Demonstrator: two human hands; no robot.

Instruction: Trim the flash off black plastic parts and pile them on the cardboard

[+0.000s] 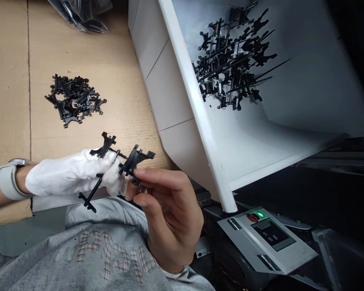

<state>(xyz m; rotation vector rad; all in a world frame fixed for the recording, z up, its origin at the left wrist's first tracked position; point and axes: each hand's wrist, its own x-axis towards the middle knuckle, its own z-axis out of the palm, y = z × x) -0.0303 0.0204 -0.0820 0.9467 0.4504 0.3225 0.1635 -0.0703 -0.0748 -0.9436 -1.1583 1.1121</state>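
Item: black plastic sprue (121, 159), branched, held in the air above the lap.
Hands: together on the sprue, both closed on it; left hand (69, 173) white-gloved, right hand (170, 218) bare, pinching one end between thumb and forefinger.
Nearby: pile of sprues (74, 99) on cardboard (115, 52), beyond the hands.
Bin: white bin (182, 97), right of the cardboard, tilted, with a tangled heap of sprues (230, 60) inside.
Panel: control panel (261, 242), lower right, green light lit.
Risk: the thin runners could snap if twisted between the hands; the bare fingers could mark parts; the loose heap could slide along the tilted bin.
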